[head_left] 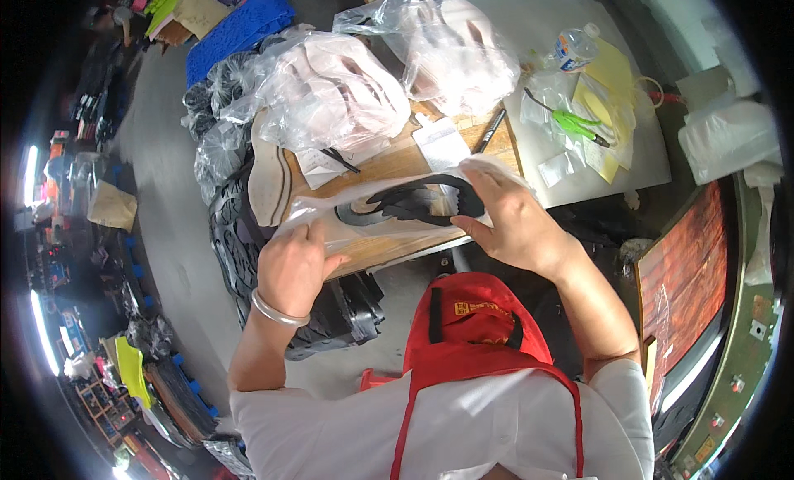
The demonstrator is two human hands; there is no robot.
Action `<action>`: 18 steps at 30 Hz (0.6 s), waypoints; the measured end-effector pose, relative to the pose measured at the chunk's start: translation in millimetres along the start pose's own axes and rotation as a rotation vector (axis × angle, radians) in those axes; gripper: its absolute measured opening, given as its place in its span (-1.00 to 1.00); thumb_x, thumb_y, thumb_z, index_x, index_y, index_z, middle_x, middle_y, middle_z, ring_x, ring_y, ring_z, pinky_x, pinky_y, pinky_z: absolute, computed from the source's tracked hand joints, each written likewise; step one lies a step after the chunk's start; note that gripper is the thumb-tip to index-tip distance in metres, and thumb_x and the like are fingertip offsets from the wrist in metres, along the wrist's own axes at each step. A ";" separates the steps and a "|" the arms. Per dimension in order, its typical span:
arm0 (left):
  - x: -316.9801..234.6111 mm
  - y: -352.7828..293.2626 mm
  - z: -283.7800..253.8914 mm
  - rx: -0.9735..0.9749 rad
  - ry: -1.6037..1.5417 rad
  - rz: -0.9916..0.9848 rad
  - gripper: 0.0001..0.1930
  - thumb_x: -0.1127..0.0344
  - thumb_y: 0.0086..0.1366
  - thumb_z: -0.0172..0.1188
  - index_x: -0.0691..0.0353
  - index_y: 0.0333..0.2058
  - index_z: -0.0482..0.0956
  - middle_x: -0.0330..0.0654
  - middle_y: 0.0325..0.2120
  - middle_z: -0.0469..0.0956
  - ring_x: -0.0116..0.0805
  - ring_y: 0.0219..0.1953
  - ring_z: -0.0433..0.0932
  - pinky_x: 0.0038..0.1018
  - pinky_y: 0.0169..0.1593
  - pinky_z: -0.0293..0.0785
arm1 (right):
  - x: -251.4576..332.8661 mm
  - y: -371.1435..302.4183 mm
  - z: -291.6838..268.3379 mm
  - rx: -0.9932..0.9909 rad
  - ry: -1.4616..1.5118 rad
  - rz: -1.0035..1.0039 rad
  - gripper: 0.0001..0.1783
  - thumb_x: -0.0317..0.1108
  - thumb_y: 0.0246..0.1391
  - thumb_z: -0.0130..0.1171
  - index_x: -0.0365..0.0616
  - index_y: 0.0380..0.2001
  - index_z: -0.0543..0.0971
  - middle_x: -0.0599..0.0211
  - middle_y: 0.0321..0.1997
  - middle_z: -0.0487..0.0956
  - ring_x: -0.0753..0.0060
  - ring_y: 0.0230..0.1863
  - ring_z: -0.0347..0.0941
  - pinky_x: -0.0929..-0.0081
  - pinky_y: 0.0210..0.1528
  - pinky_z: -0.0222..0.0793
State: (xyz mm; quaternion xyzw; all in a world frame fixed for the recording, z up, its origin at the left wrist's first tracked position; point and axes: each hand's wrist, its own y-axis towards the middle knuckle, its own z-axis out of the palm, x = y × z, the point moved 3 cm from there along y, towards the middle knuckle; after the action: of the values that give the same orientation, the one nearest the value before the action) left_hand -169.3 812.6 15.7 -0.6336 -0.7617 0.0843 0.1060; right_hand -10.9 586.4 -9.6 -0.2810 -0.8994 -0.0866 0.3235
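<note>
Fingers of the left hand bent onto the left end of a clear plastic bag, thumb standing apart; pinch hidden, cannot tell. Right hand: thumb and forefinger spread wide at the bag's other end, touching film. Dark curved pieces seen through it, between both hands, nearest the right fingertips. Risk: uneven pull could crease or split thin film; tilting could slide pieces together. Black marker, just beyond the right fingers, might get knocked.

Between the hands, a plastic bag is over the table, before two filled bags.
</note>
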 end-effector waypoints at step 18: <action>67.9 45.9 107.4 -0.802 -1.096 -0.254 -0.81 0.49 0.31 0.10 0.32 -0.11 0.53 -0.13 -0.17 0.60 -0.34 -0.13 0.57 -0.45 -0.03 0.47 | -74.7 -232.3 34.4 -0.624 1.171 0.700 -0.79 -0.36 0.23 0.08 -0.24 -0.45 0.54 0.25 -0.43 0.59 0.48 -0.45 0.54 0.53 -0.37 0.53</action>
State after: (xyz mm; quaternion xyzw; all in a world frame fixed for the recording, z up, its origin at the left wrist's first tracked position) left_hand -166.5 888.3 -96.1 -0.3956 -0.7460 0.0912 -0.5279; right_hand -112.4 372.4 -77.3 -0.5372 -0.3718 -0.3650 0.6633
